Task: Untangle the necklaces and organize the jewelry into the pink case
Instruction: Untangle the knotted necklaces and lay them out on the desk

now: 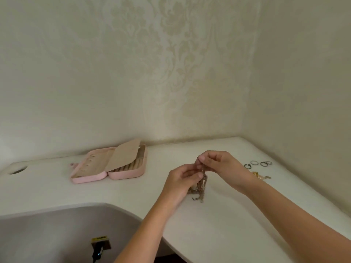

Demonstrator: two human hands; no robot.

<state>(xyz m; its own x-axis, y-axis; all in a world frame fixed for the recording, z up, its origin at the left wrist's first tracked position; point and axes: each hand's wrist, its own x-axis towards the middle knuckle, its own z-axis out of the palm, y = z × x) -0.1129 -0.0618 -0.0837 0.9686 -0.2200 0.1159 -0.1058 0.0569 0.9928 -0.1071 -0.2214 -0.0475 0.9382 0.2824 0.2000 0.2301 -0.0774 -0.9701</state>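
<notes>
**Picking at the knot just above the tabletop**

Pinched at its top between thumb and fingers of the right hand (pixel 218 164), and a little lower between thumb and fingertips of the left hand (pixel 181 179): a knotted bunch of thin gold- and silver-toned necklace chains (pixel 201 186). Held up just off the white tabletop (pixel 218 224), loose ends trailing down onto it beneath the hands. Probably mid-untangling, with nothing visibly freed yet.

Likely to handle light, limp and slippery. Fine links, so easy to kink or snap under a hard pull. Best taken by a single strand close to the knot, or by a clasp, and teased loose rather than tugged. Clasps too small to make out here.

Off to the right, near the wall: a few small dark and silver metal rings (pixel 258 163). Just in front of them, a loose yellow-gold chain (pixel 261 176), partly hidden behind the right wrist.

Well apart to the left: the flat pink hinged jewelry case (pixel 89 179), lying open, with beige lining and padded roll slots showing and a beige inner flap raised. No necklace visible inside it.
</notes>
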